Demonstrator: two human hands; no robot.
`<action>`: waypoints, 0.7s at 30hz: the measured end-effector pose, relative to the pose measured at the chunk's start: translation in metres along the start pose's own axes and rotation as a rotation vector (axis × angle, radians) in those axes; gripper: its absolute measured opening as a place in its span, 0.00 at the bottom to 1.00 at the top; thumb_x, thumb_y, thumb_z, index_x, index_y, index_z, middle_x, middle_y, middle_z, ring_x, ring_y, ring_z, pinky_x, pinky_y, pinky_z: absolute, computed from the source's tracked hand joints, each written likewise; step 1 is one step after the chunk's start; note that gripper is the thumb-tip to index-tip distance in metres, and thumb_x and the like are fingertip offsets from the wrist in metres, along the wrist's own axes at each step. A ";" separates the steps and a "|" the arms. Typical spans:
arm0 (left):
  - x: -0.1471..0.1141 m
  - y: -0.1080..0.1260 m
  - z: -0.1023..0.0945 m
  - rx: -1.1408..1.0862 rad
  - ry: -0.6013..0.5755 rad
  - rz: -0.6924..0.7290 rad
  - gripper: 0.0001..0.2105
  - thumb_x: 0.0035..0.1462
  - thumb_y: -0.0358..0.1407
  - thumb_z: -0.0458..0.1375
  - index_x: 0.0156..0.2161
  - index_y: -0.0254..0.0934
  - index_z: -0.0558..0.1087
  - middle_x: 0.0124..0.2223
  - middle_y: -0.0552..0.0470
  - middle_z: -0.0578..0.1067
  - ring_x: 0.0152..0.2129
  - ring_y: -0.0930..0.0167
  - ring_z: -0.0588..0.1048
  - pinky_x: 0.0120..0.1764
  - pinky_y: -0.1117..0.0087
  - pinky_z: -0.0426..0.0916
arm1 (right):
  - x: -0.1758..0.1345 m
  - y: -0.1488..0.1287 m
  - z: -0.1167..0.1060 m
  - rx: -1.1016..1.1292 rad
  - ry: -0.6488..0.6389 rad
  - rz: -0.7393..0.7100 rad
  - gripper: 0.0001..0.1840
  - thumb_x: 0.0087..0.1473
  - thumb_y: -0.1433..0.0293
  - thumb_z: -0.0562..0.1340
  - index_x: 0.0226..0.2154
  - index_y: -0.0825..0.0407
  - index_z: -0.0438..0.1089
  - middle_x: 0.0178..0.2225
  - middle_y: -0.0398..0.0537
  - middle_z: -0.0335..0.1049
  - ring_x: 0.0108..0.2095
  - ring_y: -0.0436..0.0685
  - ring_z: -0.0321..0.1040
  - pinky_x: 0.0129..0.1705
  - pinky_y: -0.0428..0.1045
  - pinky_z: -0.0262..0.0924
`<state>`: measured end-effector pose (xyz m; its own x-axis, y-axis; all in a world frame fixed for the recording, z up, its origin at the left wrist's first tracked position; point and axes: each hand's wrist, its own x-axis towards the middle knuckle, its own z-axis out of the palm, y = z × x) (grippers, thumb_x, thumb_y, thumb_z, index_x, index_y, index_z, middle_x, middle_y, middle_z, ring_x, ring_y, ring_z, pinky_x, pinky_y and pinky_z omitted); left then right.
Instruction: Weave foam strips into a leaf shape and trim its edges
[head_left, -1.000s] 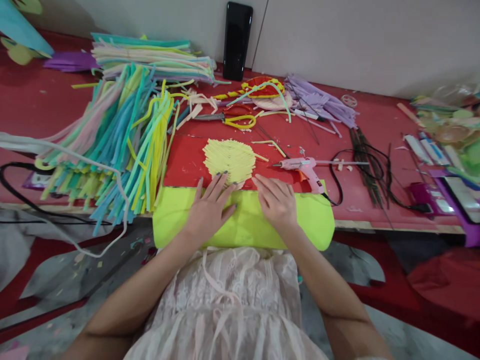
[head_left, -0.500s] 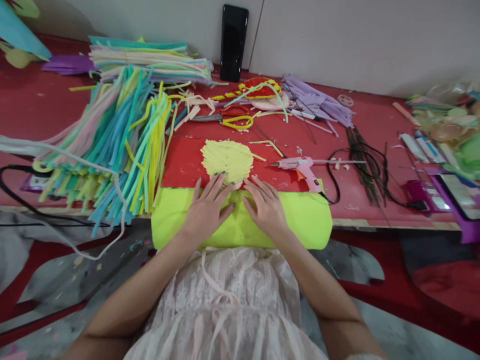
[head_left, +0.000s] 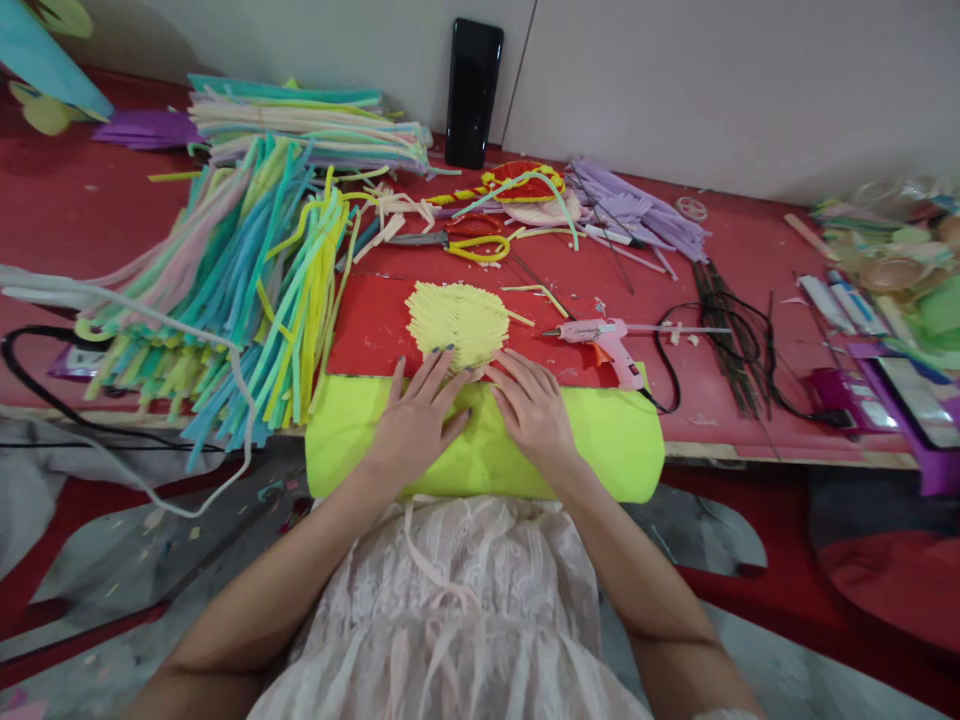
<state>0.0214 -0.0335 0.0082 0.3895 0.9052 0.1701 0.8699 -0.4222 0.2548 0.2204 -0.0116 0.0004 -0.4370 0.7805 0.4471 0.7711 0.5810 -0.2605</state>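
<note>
Left hand [head_left: 414,425] and right hand [head_left: 534,408] lay open at a pale yellow strip piece [head_left: 457,322]

From the head camera, a person in a pale, lacy garment [head_left: 465,610] sat at a red table [head_left: 757,235], both hands flattened and palms down. The left hand's fingers were spread, their tips at the lower edge of the strip piece; the right hand's were extended and closer together, reaching its lower right edge. Neither hand gripped anything that showed. The piece, its strips slanting inward to a middle line, lay on a red board [head_left: 367,325] at the front of the table, above a bright yellow-green cloth [head_left: 622,450] that spread beneath the palms.

A pink glue gun [head_left: 606,342] lay across the board's right end, nozzle pointing left. Beyond the board rested yellow-handled scissors [head_left: 480,247], with purple stems [head_left: 645,205] farther right. Bundles of fuzzy stems [head_left: 247,240] in blue, green, pink and yellow were heaped to the left. At the back, a black phone [head_left: 475,95] leaned upright against a pale wall [head_left: 712,90].
</note>
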 end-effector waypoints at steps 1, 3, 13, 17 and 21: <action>0.000 0.000 0.000 0.002 0.001 0.000 0.22 0.65 0.42 0.47 0.63 0.39 0.62 0.68 0.43 0.55 0.65 0.61 0.54 0.64 0.47 0.44 | 0.004 0.001 0.001 -0.004 0.006 0.002 0.17 0.64 0.71 0.54 0.52 0.48 0.70 0.54 0.50 0.70 0.55 0.58 0.64 0.56 0.55 0.57; 0.000 -0.001 0.001 0.003 0.000 0.003 0.23 0.65 0.41 0.48 0.63 0.39 0.61 0.68 0.43 0.55 0.65 0.60 0.54 0.64 0.47 0.44 | 0.015 0.004 0.003 -0.021 0.016 0.021 0.15 0.63 0.72 0.56 0.48 0.45 0.73 0.47 0.48 0.74 0.48 0.58 0.66 0.51 0.55 0.58; 0.000 -0.002 0.001 -0.006 -0.012 0.006 0.23 0.64 0.40 0.49 0.63 0.38 0.61 0.68 0.41 0.55 0.65 0.59 0.54 0.64 0.46 0.43 | 0.050 0.010 -0.001 -0.055 -0.075 -0.067 0.09 0.61 0.70 0.59 0.41 0.45 0.75 0.41 0.44 0.74 0.43 0.56 0.64 0.48 0.55 0.50; 0.000 -0.004 0.003 -0.012 0.000 0.014 0.24 0.64 0.41 0.50 0.63 0.37 0.60 0.68 0.40 0.55 0.65 0.59 0.54 0.64 0.45 0.43 | 0.049 0.008 -0.004 -0.107 -0.138 -0.168 0.09 0.62 0.69 0.58 0.43 0.46 0.74 0.42 0.45 0.74 0.44 0.56 0.63 0.48 0.55 0.49; -0.001 -0.005 0.004 -0.018 0.011 0.010 0.24 0.64 0.40 0.50 0.63 0.37 0.60 0.68 0.41 0.55 0.65 0.60 0.54 0.64 0.46 0.43 | 0.054 0.009 -0.004 -0.135 -0.158 -0.230 0.09 0.63 0.70 0.57 0.41 0.47 0.73 0.42 0.45 0.75 0.44 0.56 0.64 0.49 0.56 0.49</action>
<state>0.0182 -0.0321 0.0028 0.3944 0.9004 0.1835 0.8605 -0.4319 0.2703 0.2054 0.0343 0.0253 -0.6658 0.6641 0.3400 0.6932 0.7192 -0.0474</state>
